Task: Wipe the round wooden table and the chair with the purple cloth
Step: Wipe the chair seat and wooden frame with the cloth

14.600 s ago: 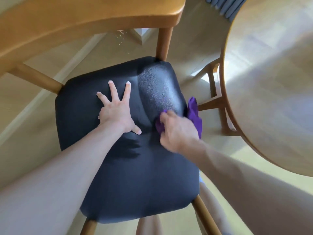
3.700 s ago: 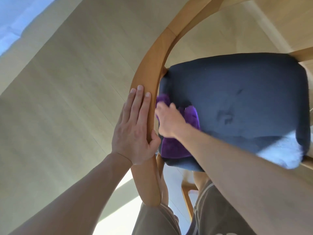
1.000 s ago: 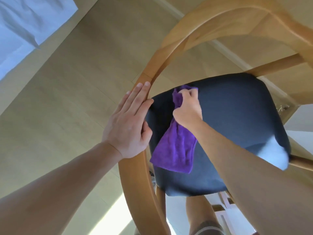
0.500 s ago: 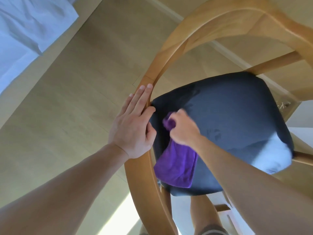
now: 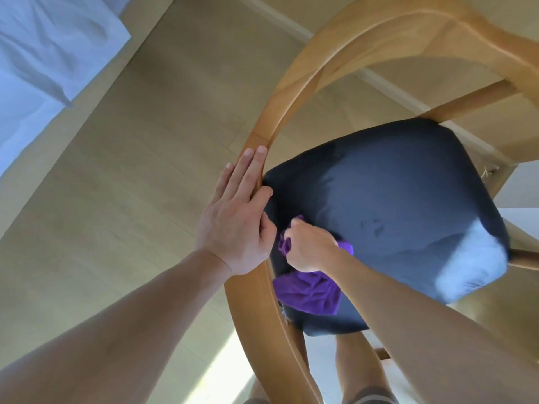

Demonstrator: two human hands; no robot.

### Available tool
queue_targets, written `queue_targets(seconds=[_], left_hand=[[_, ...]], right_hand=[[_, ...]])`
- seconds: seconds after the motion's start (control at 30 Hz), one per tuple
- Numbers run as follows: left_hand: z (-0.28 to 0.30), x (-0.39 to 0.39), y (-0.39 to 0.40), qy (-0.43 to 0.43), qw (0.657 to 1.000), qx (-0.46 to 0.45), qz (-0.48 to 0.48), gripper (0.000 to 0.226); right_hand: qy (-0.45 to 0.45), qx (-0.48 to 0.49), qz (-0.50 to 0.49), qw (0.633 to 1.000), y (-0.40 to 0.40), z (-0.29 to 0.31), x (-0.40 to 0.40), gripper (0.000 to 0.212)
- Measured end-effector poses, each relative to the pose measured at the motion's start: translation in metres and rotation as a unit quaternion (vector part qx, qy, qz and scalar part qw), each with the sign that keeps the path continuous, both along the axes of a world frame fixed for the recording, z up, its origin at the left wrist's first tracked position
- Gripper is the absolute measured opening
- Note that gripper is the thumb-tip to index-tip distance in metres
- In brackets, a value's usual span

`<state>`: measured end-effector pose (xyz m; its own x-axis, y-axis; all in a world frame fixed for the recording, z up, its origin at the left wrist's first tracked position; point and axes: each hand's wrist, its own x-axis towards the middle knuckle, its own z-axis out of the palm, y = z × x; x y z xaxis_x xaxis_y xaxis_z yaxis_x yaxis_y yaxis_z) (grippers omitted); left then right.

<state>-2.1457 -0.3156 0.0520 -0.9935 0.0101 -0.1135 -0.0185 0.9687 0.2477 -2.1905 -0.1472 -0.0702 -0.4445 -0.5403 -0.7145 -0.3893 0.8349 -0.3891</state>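
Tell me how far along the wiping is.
Done: cannot tell; the round table is out of view. In hand: the right hand rubs the purple cloth over the black seat near its left edge, while the left hand rests flat on the curved wooden backrest. Left: the seat's far side.

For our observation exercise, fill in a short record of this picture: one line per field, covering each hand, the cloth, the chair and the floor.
left hand: left hand lies flat on the curved wooden chair back
right hand: right hand is closed around the purple cloth
cloth: bunched, pressed on the near left part of the dark seat
chair: wooden frame, dark padded seat, seen from above
floor: pale wooden floor; a white sheet at the upper left
table: not in view
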Motion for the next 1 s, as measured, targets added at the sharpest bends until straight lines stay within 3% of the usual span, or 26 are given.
queue_targets(seconds=[0.07, 0.17, 0.23, 0.3, 0.43, 0.53, 0.6, 0.67, 0.73, 0.8, 0.87, 0.93, 1.0], left_hand=[[0.001, -0.002, -0.001, -0.008, 0.999, -0.025, -0.047, 0.043], [-0.002, -0.002, -0.002, -0.012, 0.976, -0.064, -0.207, 0.04], [-0.005, -0.004, -0.003, -0.016, 0.968, -0.062, -0.243, 0.034], [-0.005, -0.005, -0.004, -0.002, 0.973, -0.041, -0.225, 0.025], [-0.002, -0.006, -0.002, 0.017, 0.976, -0.029, -0.216, 0.024], [0.001, -0.007, -0.002, -0.006, 0.977, -0.024, -0.21, 0.024], [0.003, -0.007, -0.001, -0.02, 0.978, -0.025, -0.208, 0.024], [0.005, -0.008, -0.001, -0.029, 0.976, -0.029, -0.212, 0.023], [0.003, -0.009, -0.003, -0.053, 0.974, -0.037, -0.218, 0.025], [0.004, -0.008, -0.004, -0.064, 0.973, -0.04, -0.217, 0.031], [0.005, -0.008, -0.003, -0.066, 0.975, -0.033, -0.211, 0.038], [0.007, -0.008, -0.003, -0.092, 0.972, -0.033, -0.213, 0.043], [0.01, -0.01, -0.002, -0.108, 0.97, -0.042, -0.214, 0.044]], right_hand=[[-0.023, -0.019, -0.138, 0.99, 0.011, 0.001, -0.028, 0.016], [0.032, -0.116, -0.442, 0.889, 0.02, 0.004, -0.081, 0.03], [0.089, -0.139, -0.488, 0.857, 0.017, 0.002, -0.099, 0.046], [0.095, -0.081, -0.43, 0.894, 0.008, -0.001, -0.089, 0.056], [0.104, 0.009, -0.194, 0.975, 0.017, -0.01, -0.03, 0.041], [0.032, 0.053, -0.003, 0.998, 0.041, -0.001, -0.014, 0.032], [0.008, 0.055, -0.031, 0.998, 0.053, 0.008, -0.031, 0.029], [0.044, -0.002, -0.21, 0.977, 0.056, 0.01, -0.063, 0.026], [0.076, -0.069, -0.393, 0.914, 0.048, 0.009, -0.093, 0.048], [0.071, -0.072, -0.434, 0.895, 0.032, 0.004, -0.097, 0.061], [0.082, -0.045, -0.362, 0.928, 0.022, -0.003, -0.073, 0.057], [0.102, -0.01, -0.208, 0.973, 0.029, -0.006, -0.033, 0.053], [0.099, -0.002, -0.031, 0.995, 0.051, -0.004, -0.001, 0.045]])
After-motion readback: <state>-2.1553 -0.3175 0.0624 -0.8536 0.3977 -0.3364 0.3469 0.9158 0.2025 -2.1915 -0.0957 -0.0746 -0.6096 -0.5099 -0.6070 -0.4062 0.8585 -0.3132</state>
